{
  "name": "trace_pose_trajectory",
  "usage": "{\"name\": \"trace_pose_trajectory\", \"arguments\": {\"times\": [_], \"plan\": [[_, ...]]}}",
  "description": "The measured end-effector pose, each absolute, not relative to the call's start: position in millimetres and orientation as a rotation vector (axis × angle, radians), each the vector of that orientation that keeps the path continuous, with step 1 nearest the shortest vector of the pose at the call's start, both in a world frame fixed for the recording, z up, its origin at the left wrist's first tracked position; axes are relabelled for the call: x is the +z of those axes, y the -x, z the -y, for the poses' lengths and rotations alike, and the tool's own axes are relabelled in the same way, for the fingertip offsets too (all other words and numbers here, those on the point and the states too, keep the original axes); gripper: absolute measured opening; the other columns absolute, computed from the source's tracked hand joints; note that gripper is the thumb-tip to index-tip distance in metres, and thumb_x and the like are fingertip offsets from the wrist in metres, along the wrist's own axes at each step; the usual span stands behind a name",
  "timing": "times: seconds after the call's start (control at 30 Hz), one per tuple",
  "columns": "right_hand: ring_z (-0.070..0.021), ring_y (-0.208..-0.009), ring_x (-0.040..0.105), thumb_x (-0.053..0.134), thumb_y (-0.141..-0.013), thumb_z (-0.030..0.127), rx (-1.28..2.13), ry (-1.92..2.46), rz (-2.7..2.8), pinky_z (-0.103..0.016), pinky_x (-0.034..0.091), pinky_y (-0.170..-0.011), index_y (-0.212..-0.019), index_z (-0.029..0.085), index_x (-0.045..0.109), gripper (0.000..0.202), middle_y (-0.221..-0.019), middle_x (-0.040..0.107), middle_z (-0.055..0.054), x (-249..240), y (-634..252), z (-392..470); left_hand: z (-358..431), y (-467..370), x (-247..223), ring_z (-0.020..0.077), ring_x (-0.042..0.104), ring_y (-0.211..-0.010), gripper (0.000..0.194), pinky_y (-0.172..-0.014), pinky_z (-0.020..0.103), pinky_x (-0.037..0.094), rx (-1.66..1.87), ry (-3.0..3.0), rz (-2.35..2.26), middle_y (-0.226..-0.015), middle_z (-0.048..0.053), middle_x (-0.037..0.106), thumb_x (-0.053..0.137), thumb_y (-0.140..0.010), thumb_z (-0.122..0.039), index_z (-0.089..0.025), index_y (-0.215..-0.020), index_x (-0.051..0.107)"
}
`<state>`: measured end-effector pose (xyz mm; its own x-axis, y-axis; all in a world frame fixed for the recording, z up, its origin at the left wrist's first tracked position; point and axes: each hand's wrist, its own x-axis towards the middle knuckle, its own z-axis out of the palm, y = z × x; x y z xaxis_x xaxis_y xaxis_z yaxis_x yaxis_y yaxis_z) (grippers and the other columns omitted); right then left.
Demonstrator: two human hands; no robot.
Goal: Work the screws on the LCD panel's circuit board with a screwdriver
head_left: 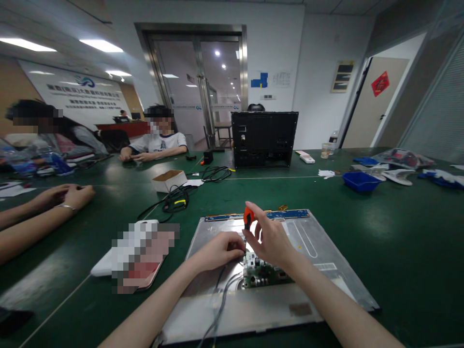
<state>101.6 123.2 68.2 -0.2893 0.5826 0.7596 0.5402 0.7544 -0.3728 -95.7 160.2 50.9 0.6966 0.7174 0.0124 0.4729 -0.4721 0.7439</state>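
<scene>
A flat metal panel (275, 302) lies on the green table, with a blue strip (290, 214) along its far edge. On it sits a green circuit board (259, 275) with small parts and dark cables (223, 302) at its left. My right hand (270, 237) is closed on an orange and black screwdriver (248, 217), held upright with its tip at the board's upper left corner. Beside the tip, my left hand (221, 249) has its fingers pressed together at that corner; whatever they pinch is too small to make out.
Phones (145, 275) lie left of the panel. Beyond are a small open box (168, 181), coiled black cables (176, 199), a black monitor back (264, 140) and a blue tray (361, 181). Another person's hands (76, 195) rest at the left; other people sit farther back.
</scene>
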Motion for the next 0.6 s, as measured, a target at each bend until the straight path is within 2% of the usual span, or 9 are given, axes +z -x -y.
{"name": "trace_pose_trajectory", "arguments": {"times": [0.23, 0.6], "plan": [[-0.0145, -0.051, 0.059, 0.050, -0.089, 0.016, 0.058, 0.849, 1.952, -0.026, 0.044, -0.051, -0.149, 0.020, 0.030, 0.064, -0.072, 0.067, 0.002, 69.8, -100.8, -121.2, -160.5, 96.4, 49.9, 0.0182, 0.061, -0.077, 0.014, -0.073, 0.028, 0.048, 0.412, -2.154, -0.865, -0.087, 0.003, 0.071, 0.059, -0.084, -0.019, -0.016, -0.092, 0.069], [-0.0141, -0.050, 0.059, 0.058, -0.089, 0.017, 0.010, 0.902, 1.959, -0.026, 0.046, -0.051, -0.148, 0.020, 0.031, 0.065, -0.072, 0.066, 0.004, 63.9, -100.8, -125.4, -158.0, 93.7, 54.9, 0.0167, 0.057, -0.070, 0.007, -0.066, 0.026, 0.045, 0.420, -2.144, -0.919, -0.077, 0.000, 0.064, 0.061, -0.080, -0.021, -0.018, -0.084, 0.066]]}}
